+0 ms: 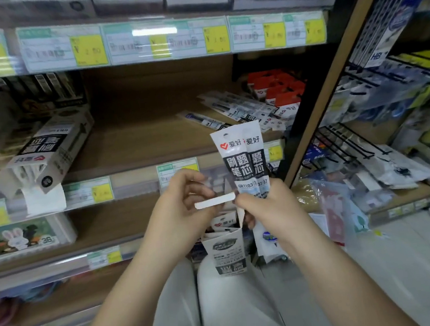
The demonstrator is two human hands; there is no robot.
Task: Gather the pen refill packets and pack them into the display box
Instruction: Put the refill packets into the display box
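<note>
The person crouches at a shop shelf with an open display box (228, 251) standing upright on the floor between the knees. Directly above the box, the right hand (268, 210) grips two pen refill packets (244, 160) by their lower ends. Its fingers are curled round them, and the packets stand upright, side by side and overlapping, printed faces toward the camera. Just above and left of the box, the left hand (179, 213) has its fingers curled, thumb on top, pinching one end of a white flap (215, 201). The flap lies level over the box mouth, and its other end reaches the right thumb. Whether the flap belongs to the box is unclear.

Well above the box and to its right, loose refill packets (243, 110) lie scattered on the wooden shelf (137, 133), with red-topped packets (277, 86) behind them. Far above and left of the box, a second display box (47, 152) lies tipped on the same shelf, its open end hanging over the shelf edge.
</note>
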